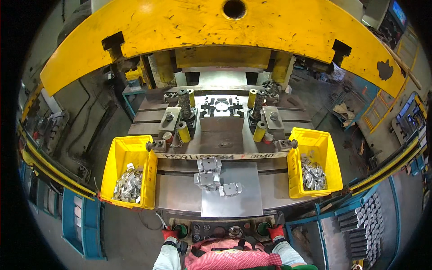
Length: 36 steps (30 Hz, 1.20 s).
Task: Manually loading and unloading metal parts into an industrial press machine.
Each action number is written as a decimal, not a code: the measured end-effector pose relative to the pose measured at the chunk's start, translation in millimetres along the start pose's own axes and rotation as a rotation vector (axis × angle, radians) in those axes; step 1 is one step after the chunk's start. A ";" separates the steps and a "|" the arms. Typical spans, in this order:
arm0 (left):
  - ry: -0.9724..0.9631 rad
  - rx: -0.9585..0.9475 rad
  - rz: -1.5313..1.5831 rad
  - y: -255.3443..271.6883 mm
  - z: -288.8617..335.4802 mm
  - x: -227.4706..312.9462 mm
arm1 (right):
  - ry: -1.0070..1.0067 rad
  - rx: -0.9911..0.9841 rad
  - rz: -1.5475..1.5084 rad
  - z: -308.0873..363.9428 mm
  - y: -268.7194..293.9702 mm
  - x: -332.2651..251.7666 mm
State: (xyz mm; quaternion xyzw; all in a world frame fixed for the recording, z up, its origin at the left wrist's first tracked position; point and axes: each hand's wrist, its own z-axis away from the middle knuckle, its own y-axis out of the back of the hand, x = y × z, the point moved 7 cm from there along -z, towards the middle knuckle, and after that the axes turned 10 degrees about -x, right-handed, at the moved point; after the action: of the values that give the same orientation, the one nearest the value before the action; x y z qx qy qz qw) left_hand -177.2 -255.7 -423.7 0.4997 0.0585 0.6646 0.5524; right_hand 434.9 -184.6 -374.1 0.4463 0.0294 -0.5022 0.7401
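Observation:
My left hand, in a red glove, is at the left end of the control panel, beside a round green button. My right hand, also red-gloved, is by the matching green button at the right end. The fingers of both hands are too small and unclear to read. Ahead of the panel, several grey metal parts stand stacked on the press table. One more metal part lies just right of the stack, on a bright metal sheet.
A die with guide posts sits under the press's large yellow beam. Yellow bins of metal pieces flank the table, one left and one right. At the lower right, a blue-framed rack holds rows of metal parts.

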 end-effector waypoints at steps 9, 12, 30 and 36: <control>0.031 -0.082 -0.022 3.7 22.2 26.8 | 0.030 0.073 -0.040 5.7 7.6 -4.2; 0.011 -0.135 0.066 1.0 14.5 17.2 | 0.054 0.076 -0.051 9.1 8.9 -7.8; 0.182 -0.275 0.636 -8.8 30.3 -18.9 | 0.105 0.207 -0.401 -24.7 14.8 45.5; -0.183 0.153 0.894 108.4 132.7 90.0 | 0.308 0.740 -0.840 29.1 143.6 12.3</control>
State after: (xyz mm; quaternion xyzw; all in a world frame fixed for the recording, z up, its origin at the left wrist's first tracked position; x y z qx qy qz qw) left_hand -143.8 -288.8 -235.9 0.5718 -0.1630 0.7845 0.1762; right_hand 539.7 -199.6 -272.0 0.6932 0.1340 -0.6590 0.2592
